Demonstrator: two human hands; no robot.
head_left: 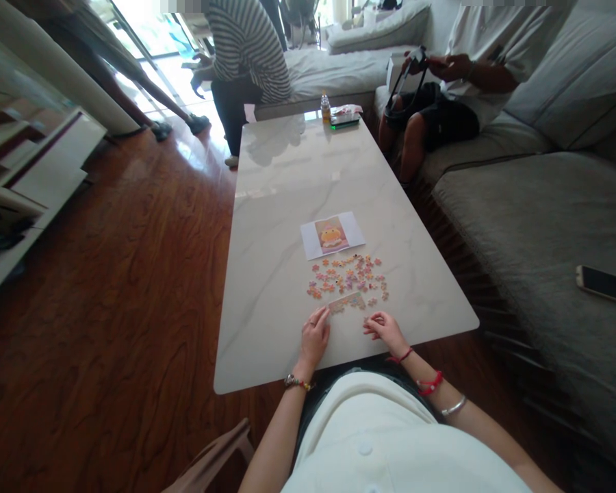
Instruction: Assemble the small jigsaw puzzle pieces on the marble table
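On the white marbled table, a strip of joined jigsaw pieces [346, 303] lies close to me, straight edge at the far side. My left hand [315, 335] rests at the strip's left end, fingers extended and fingertips touching or very near it. Just right of and below the strip, my right hand [386, 330] pinches a small jigsaw piece [366, 320] between thumb and fingers. Beyond the strip are many loose jigsaw pieces [348, 274], mostly orange, pink and purple. Behind them lies a creased paper sheet [356, 229] with a printed picture of a yellow-orange character.
The table [267, 301] has a juice bottle [325, 107] and a packet [345, 116] at its far end. A person in stripes [251, 55] sits far left; another person [441, 109] sits right on the sofa [534, 205]. A phone [608, 285] lies on the sofa.
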